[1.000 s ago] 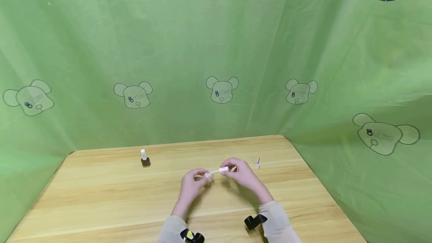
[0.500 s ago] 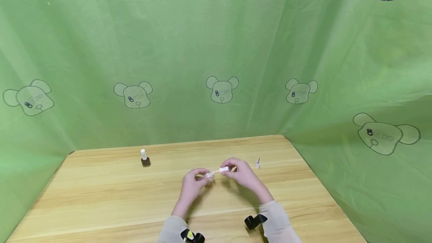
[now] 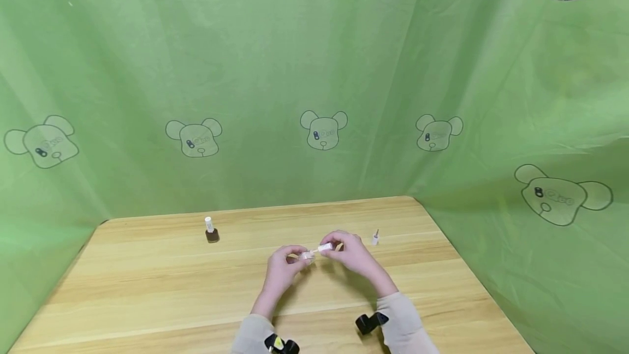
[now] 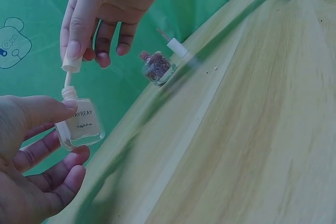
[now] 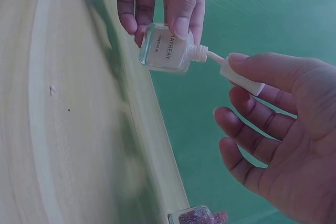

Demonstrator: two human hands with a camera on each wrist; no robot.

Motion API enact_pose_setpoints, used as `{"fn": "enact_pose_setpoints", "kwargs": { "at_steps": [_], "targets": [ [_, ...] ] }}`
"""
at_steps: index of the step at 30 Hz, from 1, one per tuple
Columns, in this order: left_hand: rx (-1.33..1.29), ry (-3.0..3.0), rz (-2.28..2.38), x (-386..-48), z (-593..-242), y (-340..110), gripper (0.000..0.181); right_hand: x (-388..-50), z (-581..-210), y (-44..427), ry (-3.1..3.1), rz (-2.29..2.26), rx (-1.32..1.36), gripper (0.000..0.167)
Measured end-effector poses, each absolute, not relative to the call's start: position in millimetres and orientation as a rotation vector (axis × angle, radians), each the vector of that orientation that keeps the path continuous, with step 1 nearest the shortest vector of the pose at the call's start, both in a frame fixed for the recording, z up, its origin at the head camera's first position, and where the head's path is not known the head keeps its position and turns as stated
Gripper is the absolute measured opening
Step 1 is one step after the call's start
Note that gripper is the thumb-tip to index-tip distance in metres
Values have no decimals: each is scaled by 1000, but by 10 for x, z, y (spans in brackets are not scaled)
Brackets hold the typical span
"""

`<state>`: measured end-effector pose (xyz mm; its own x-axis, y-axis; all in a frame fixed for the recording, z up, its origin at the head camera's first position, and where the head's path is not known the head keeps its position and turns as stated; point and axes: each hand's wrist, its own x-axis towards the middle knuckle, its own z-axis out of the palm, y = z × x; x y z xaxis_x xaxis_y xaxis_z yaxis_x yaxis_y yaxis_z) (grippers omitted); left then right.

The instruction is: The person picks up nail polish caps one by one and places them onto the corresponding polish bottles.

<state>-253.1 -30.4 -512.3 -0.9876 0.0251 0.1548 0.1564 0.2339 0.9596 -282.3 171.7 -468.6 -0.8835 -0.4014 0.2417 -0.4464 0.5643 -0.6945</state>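
My left hand (image 3: pixel 282 271) pinches a clear nail polish bottle (image 4: pixel 81 124) of pale polish between thumb and fingers, above the table. Its neck is uncapped. A white brush cap (image 5: pixel 242 78) is pinched by thumb and fingers of my right hand (image 3: pixel 352 253). The cap's pale-coated brush (image 5: pixel 214 56) reaches into the bottle's mouth; its tip is hidden inside. Beyond my hands, an uncapped glitter polish bottle (image 4: pixel 157 68) stands on the table, hidden in the head view. Beside it a second white brush cap (image 3: pixel 375 240) stands with its brush pointing up.
A capped dark nail polish bottle (image 3: pixel 212 235) stands at the far left of the wooden table (image 3: pixel 162 294). Green curtain (image 3: pixel 265 70) with bear faces hangs behind and along the sides. Black wrist cameras (image 3: pixel 372 322) sit on both sleeves.
My left hand has shifted slightly right with the bottle, so its neck is closer to the white cap. My right hand stays nearly still, and the things standing on the table have not moved.
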Motion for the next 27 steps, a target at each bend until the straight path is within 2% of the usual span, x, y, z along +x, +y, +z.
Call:
{"fn": "enact_pose_setpoints", "kwargs": {
  "at_steps": [27],
  "targets": [
    [-237,-2375,-1846,-2517,-5135,-218,24,-2803,-4723,1667,-2752,1233,778,14]
  ]
}}
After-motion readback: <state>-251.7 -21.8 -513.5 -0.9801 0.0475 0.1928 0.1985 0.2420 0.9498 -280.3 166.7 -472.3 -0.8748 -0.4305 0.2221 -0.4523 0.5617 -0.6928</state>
